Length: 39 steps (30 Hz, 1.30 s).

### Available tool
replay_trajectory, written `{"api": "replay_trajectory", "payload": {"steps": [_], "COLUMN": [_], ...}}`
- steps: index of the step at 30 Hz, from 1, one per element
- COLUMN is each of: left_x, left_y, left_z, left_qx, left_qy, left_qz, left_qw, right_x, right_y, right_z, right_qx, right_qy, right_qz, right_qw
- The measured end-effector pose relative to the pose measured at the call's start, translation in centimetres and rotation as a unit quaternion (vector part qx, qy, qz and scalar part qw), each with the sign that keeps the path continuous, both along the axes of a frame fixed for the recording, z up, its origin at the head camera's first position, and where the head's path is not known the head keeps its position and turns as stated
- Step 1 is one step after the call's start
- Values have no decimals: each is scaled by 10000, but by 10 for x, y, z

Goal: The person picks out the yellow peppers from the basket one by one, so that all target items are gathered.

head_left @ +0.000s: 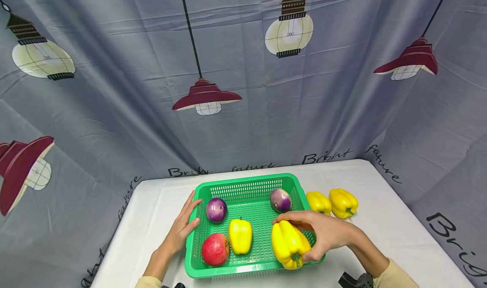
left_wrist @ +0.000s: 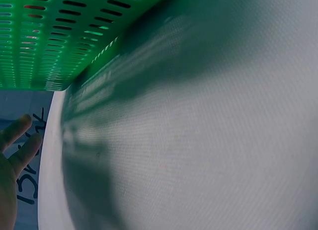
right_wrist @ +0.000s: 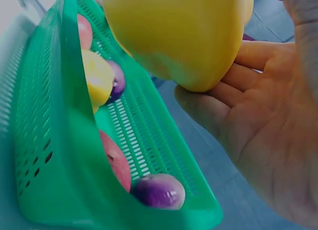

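Note:
A green plastic basket point(head_left: 243, 267) stands on the white table. My right hand point(head_left: 329, 233) grips a yellow bell pepper point(head_left: 289, 241) above the basket's right front part. Inside lie another yellow bell pepper point(head_left: 240, 236), a red apple point(head_left: 215, 250), a purple-and-white round vegetable point(head_left: 216, 210) at the left and a similar one point(head_left: 280, 200) at the right. The right wrist view also shows a red round fruit point(right_wrist: 117, 160), hidden in the head view behind the held pepper. My left hand point(head_left: 179, 231), fingers spread, is at the basket's left rim; whether it touches is unclear.
Two more yellow bell peppers, one nearer the basket point(head_left: 318, 202) and one farther right point(head_left: 343, 203), lie on the white tabletop point(head_left: 380, 237) beyond the right rim. A grey curtain point(head_left: 243, 131) printed with lamps hangs behind and around the table.

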State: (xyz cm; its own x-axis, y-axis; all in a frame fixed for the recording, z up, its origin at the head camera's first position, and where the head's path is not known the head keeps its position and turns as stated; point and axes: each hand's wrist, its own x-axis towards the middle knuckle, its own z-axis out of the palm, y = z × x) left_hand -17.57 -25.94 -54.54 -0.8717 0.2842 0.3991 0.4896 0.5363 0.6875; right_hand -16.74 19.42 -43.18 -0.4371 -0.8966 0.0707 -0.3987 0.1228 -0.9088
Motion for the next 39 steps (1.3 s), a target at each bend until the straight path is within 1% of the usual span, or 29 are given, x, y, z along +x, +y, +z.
{"api": "replay_trajectory", "payload": {"steps": [4,10,15,22,26,32,35,37,39], "left_x": [1,1,1,0,0,1,1,1,1], "left_y": [0,0,0,-1,-1,0,0,1,1], "left_z": [1,1,-1,-2,0,0,-1,-1,0], "left_qx": [11,17,6,-16,-42,-36,4,28,20], "left_qy": [16,-3,6,30,68,98,133,157,161], "left_qz": [-15,-16,12,-1,-12,10,26,27,25], "left_qw": [10000,10000,10000,10000,10000,9999,9999,9999,9999], "right_x": [3,10,15,16,16,18,18,18,18], "right_y": [8,22,35,51,61,78,89,96,103], "right_z": [-4,-10,-16,-28,-35,-46,-52,-55,-59], "right_qx": [-299,-575,-861,-1435,-1646,-1817,-1968,-2066,-2182], "right_qy": [-54,-495,-367,-658,-537,-120,-11,-68,-231], "right_qz": [56,-87,-144,-45,-47,-314,-418,-436,-380], "right_qw": [9995,9971,9955,9874,9849,9828,9796,9774,9749]}}
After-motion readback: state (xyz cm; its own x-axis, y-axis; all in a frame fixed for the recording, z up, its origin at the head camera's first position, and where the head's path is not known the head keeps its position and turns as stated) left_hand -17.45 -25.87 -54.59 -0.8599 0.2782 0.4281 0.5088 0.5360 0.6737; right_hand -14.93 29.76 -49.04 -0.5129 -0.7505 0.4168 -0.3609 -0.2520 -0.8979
